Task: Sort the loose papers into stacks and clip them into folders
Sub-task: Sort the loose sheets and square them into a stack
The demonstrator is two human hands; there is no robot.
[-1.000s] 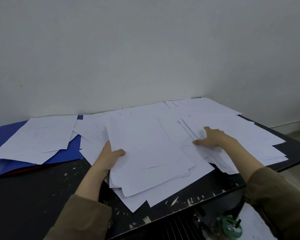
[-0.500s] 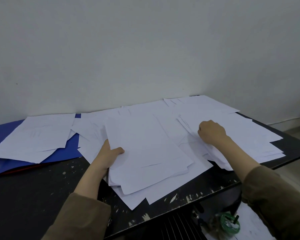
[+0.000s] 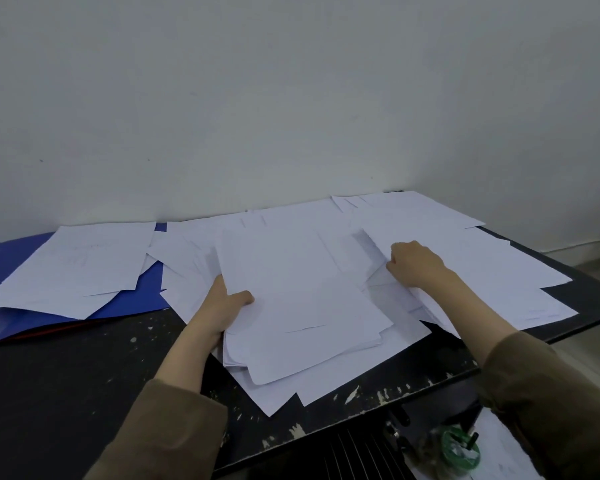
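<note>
Left hand: the near-left edge of a gathered stack is pinched, thumb on top and fingers hidden beneath; the grip is clenched on the stack, as it was a second earlier.
Right hand: curled into a loose fist over the loose papers on the right half of the desk. A second ago the fingers were laid flat on these sheets; they have since been drawn in, and a sheet edge appears to be caught under them. Whether a sheet is actually pinched cannot be told, since the fingertips are hidden.
Stack: held at the middle of the desk, resting on further sheets, its edges uneven and fanned at the near corner.
Loose papers: spread across the right and back of the desk, overlapping, some projecting past the right edge.
Folder: blue, open and flat at the far left, partly covered by a separate group of sheets; well apart from both hands.
Meaning of the change: the closing of the right hand is judged to mark the start of another sheet being gathered for the stack.
Progress: judged early; most sheets are unsorted and nothing is seen clipped.
Risk: thin sheets may be dragged along together, or slid off the right edge.
</note>
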